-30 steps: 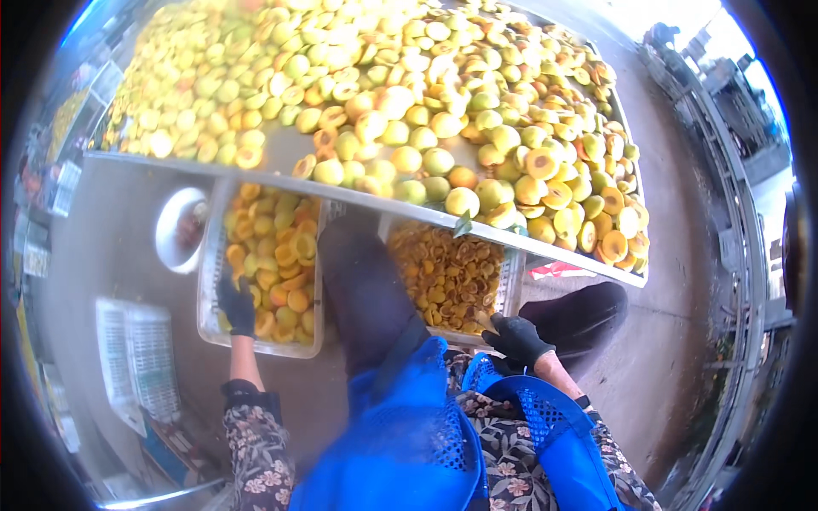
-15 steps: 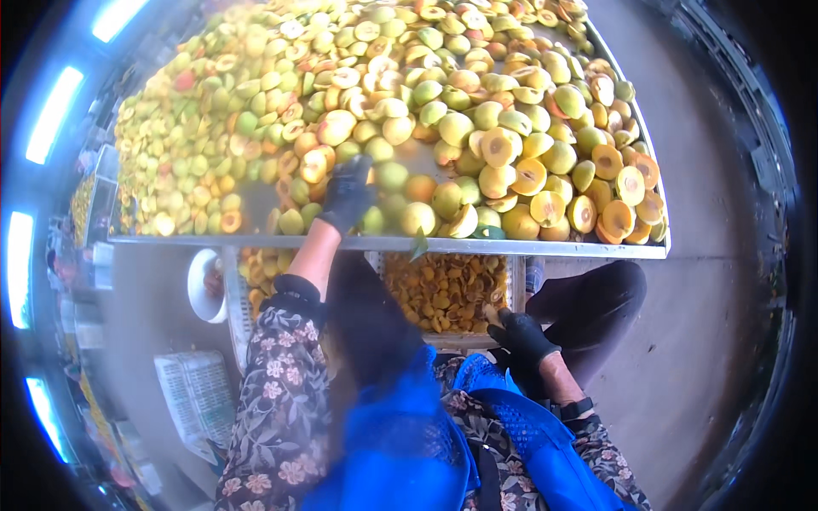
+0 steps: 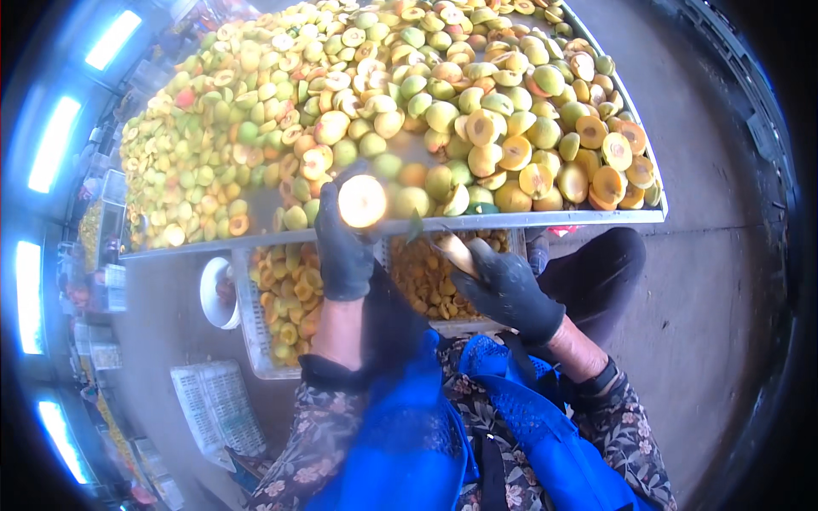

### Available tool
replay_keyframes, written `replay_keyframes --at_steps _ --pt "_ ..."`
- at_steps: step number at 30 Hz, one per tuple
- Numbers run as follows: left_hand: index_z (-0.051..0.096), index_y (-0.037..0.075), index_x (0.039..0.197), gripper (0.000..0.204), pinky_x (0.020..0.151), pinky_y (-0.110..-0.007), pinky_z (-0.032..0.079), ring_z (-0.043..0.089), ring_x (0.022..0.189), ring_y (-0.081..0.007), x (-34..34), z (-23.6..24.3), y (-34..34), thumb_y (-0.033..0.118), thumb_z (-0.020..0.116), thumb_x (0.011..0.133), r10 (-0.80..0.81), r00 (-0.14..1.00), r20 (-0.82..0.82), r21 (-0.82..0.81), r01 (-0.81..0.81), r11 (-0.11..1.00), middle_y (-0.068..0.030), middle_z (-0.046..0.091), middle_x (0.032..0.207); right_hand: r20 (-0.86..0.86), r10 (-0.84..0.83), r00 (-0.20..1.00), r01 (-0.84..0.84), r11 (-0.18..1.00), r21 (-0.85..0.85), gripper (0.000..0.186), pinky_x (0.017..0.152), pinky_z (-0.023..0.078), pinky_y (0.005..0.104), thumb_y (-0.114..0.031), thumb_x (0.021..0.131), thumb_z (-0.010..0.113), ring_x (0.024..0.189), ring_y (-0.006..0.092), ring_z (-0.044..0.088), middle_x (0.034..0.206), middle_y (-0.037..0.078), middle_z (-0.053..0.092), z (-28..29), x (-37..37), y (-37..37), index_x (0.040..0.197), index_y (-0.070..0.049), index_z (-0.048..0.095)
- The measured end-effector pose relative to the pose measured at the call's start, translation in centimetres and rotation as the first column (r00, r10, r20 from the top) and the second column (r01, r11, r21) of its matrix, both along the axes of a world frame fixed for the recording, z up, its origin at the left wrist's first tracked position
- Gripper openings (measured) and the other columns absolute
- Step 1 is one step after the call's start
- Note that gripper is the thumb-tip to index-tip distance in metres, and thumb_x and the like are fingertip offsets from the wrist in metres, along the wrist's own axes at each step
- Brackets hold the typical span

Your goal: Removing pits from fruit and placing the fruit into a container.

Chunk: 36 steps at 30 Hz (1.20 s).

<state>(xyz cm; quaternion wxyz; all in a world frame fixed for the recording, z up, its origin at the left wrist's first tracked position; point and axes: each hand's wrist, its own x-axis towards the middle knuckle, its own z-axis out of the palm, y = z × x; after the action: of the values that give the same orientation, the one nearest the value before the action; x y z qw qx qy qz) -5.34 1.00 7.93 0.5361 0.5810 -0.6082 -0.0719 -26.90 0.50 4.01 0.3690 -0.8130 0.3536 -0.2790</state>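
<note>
My left hand [image 3: 342, 243], in a dark glove, is closed around a peach half [image 3: 362, 202] just above the near edge of the table. The half's pale cut face is turned up and overexposed, so its centre is unclear. To its right, my right hand [image 3: 511, 289], also gloved, grips a pitting tool by its thick pale handle [image 3: 458, 254]. The thin working end points toward the left hand and is too blurred to make out. Halved yellow-green peaches [image 3: 511, 153] lie heaped across the table, several with hollow centres showing.
The metal table rim [image 3: 545, 223] runs across in front of me. Below it stand a crate of peach halves [image 3: 288, 298] and a second crate of smaller pieces [image 3: 434, 294]. A white bowl [image 3: 220, 294] and a white slatted crate [image 3: 220, 409] are on the floor at left.
My left hand has drawn back from the heap toward me with a peach half in it. My right hand has risen from beside the lower crate, bringing the pitting tool near the left hand.
</note>
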Motion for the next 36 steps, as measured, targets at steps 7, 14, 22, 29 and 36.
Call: replay_keyframes --at_steps 7,14,22,29,36 --pt "0.056 -0.003 0.114 0.028 0.084 -0.031 0.05 0.06 0.094 -0.0181 -1.8 1.0 2.8 0.009 0.057 0.09 0.052 0.997 0.052 -0.014 -0.051 0.999 -0.0118 0.063 0.104 0.175 0.042 0.984 0.004 0.967 -0.255 0.039 0.052 0.044 0.0462 -0.019 0.084 0.065 0.059 0.0404 0.059 0.066 0.021 0.058 5.6 3.8 1.8 0.116 -0.003 0.052" --pt "0.062 -0.003 0.103 0.022 0.079 -0.031 0.05 0.064 0.085 -0.0186 -1.2 2.4 3.8 0.012 0.056 0.087 -0.086 0.996 -0.003 0.041 0.086 0.995 -0.0114 0.067 0.092 0.186 0.096 0.978 -0.058 0.979 -0.198 0.028 0.051 0.042 0.048 -0.018 0.081 0.065 0.057 0.0395 0.059 0.064 0.019 0.056 4.7 2.8 2.5 0.1 -0.005 0.05" --pt "0.064 -0.002 0.094 0.021 0.071 -0.03 0.051 0.064 0.081 -0.0175 -1.9 2.4 3.1 0.012 0.049 0.089 -0.139 0.978 -0.155 0.084 0.153 0.985 -0.0118 0.068 0.089 0.276 0.172 0.946 -0.165 0.985 -0.048 0.043 0.055 0.045 0.049 -0.015 0.079 0.064 0.062 0.0414 0.058 0.071 0.022 0.057 4.0 3.1 2.0 0.117 -0.006 0.048" --pt "0.065 -0.001 0.09 0.026 0.07 -0.03 0.051 0.064 0.077 -0.0158 -1.8 2.2 2.8 0.014 0.044 0.093 -0.156 0.975 -0.159 0.115 0.175 0.978 -0.0096 0.068 0.086 0.227 0.177 0.958 -0.167 0.984 -0.064 0.05 0.056 0.044 0.0456 -0.011 0.08 0.063 0.063 0.0413 0.059 0.081 0.021 0.058 2.8 2.7 1.7 0.127 -0.009 0.048" --pt "0.063 0.0 0.1 0.019 0.07 -0.032 0.052 0.064 0.071 -0.0221 -1.2 0.7 2.7 0.002 0.06 0.081 -0.229 0.962 -0.15 0.197 0.257 0.946 -0.0117 0.067 0.085 0.049 0.183 0.982 -0.181 0.983 -0.032 0.069 0.066 0.046 0.0486 -0.014 0.082 0.062 0.076 0.0376 0.06 0.079 0.019 0.055 1.4 2.4 1.8 0.143 -0.02 0.031"
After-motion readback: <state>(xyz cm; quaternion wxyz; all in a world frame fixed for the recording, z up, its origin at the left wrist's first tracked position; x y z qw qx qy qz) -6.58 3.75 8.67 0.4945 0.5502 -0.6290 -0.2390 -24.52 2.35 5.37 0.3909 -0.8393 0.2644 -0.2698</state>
